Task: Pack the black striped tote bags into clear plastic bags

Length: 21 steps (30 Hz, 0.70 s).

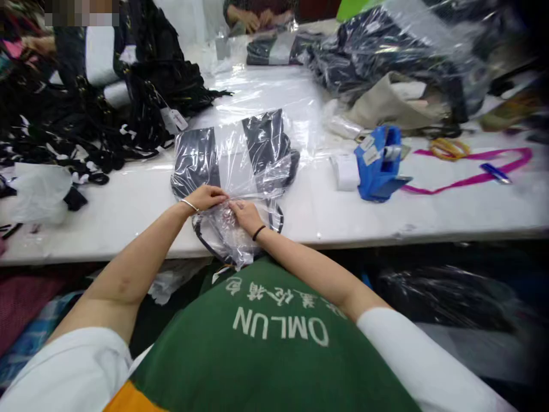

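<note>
A black bag (195, 157) with a white paper band (234, 154) round it lies flat on the white table, inside a clear plastic bag (268, 171). Both my hands meet at the near end of that plastic. My left hand (208, 197) pinches the plastic film, its fingertips close to those of the other hand. From the right, my right hand (246, 216) has its fingers closed on the same gathered film. A black strap (203, 237) loops toward the table's front edge under the crumpled plastic.
Black bags (141, 74) with tassels and tags pile up at the left. A blue tape dispenser (380, 166), a pink ribbon (463, 183) and yellow tape rolls (448, 150) lie at the right. Plastic-wrapped bags (364, 51) heap behind them. Across the table, another person's hands (257, 20) show.
</note>
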Available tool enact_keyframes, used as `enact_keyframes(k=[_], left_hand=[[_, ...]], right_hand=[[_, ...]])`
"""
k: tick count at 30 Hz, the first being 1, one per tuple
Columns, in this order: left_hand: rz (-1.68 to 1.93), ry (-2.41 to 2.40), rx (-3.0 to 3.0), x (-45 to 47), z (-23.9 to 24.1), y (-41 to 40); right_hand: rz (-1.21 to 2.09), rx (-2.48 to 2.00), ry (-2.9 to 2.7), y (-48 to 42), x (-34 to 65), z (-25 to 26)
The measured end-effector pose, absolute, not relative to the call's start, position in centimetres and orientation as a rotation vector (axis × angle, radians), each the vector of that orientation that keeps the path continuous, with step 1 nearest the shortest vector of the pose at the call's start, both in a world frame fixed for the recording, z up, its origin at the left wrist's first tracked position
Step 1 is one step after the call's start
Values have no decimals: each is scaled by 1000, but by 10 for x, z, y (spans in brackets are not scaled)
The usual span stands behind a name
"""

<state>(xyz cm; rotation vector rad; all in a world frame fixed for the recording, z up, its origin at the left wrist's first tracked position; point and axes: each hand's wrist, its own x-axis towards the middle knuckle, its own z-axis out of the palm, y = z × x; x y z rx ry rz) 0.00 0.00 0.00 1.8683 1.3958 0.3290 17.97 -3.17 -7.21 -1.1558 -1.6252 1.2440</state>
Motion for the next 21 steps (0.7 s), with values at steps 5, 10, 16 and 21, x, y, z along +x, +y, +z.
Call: enact_keyframes(k=[5,10,16,21], left_hand=[[220,1301,2135,4,1,-5],[345,1509,2232,3,-8,-9],[482,1614,2114,27,-15,0],[564,1449,2242,77,6,31]], right_hand=[[1454,-1166,-1455,-34,179,-67],[1638,-1152,-1402,-47,198,-55],[1233,-893,-2185,-102,281,-54],[709,-704,-2632,-93,343,-50]])
